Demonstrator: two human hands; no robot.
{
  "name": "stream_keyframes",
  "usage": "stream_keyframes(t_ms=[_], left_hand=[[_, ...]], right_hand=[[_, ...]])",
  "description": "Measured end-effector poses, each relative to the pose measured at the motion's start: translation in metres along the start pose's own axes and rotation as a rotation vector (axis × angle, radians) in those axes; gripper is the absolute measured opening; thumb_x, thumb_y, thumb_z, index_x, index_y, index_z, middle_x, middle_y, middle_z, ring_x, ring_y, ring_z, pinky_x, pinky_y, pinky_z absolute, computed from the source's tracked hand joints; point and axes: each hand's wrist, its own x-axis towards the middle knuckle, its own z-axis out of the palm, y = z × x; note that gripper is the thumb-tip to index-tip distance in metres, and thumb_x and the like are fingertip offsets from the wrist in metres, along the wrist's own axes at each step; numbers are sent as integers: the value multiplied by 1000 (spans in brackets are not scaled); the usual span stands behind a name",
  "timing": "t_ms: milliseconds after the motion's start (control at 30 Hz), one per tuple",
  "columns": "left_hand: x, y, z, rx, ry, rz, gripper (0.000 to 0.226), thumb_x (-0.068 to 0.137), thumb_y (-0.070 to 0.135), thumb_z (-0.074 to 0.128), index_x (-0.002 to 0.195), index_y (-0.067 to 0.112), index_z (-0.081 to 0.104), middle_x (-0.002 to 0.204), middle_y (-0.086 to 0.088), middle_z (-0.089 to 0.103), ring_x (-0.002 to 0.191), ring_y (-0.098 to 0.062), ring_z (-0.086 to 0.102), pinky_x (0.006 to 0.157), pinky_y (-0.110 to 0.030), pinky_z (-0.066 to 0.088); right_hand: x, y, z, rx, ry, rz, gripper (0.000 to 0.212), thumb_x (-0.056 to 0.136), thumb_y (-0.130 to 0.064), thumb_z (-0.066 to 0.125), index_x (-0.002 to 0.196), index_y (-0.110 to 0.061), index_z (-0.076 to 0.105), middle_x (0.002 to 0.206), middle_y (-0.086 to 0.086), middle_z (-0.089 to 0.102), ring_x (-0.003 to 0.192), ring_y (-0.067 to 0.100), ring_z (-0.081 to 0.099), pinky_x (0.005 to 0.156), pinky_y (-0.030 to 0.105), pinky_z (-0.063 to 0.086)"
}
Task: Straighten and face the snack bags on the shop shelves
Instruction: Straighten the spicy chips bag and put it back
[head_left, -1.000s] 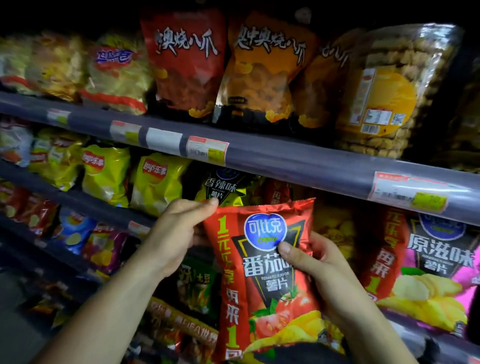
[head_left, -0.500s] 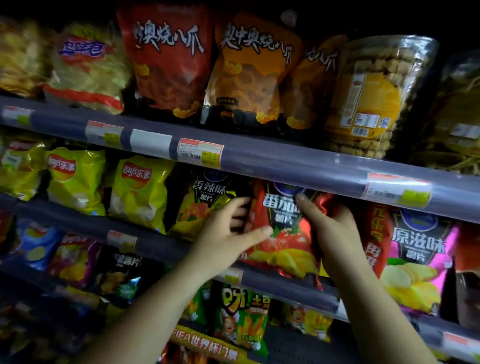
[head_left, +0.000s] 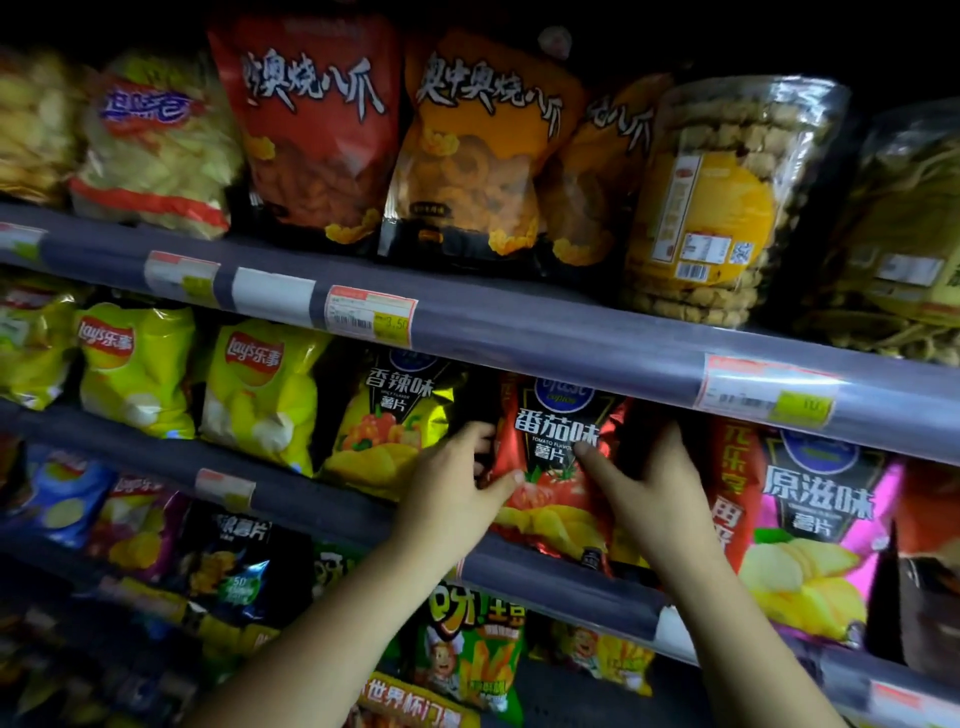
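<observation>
A red tomato-flavour chip bag (head_left: 550, 467) stands upright on the middle shelf, its front facing out, between a yellow-and-black spicy chip bag (head_left: 387, 426) and a pink original-flavour bag (head_left: 815, 525). My left hand (head_left: 452, 488) grips the red bag's left edge, thumb on its front and fingers behind. My right hand (head_left: 644, 488) holds its right edge, thumb pressed on the front near the white lettering. The bag's top is tucked under the upper shelf rail.
The grey upper shelf rail (head_left: 545, 332) with price tags runs just above my hands. Two yellow Lay's bags (head_left: 260, 384) stand at the left. Large red and orange bags (head_left: 483, 145) and a clear biscuit tub (head_left: 727, 197) fill the top shelf. More bags sit below.
The red bag went from out in front of the shelves, held in both hands, back into its slot on the middle shelf. Both hands followed it in and still hold its edges.
</observation>
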Motion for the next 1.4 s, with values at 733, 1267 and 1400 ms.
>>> stream_keyframes(t_ms=[733,1267,1400], left_hand=[[28,-83,-88,18,80,-163,55,91,48,62,137,21,50,123,-1,68,111,-24,64,84,-29,45],[-28,-57,-136,-835,-192,-351,87,50,32,97,128,19,60,116,-14,76,104,-29,74,79,-37,61],[-53,-59,-135,-950,-251,-377,90,48,35,98,126,7,65,124,-21,71,115,-35,69,91,-42,59]], right_hand=[[-11,-97,128,58,-400,82,64,96,-31,64,146,-6,34,136,14,62,123,34,60,91,29,44],[-41,-73,79,752,-636,158,61,65,-34,93,118,-13,69,107,10,82,98,29,79,86,45,63],[-45,-61,64,854,-749,170,33,68,-13,87,99,-7,75,93,14,83,77,23,80,63,31,63]])
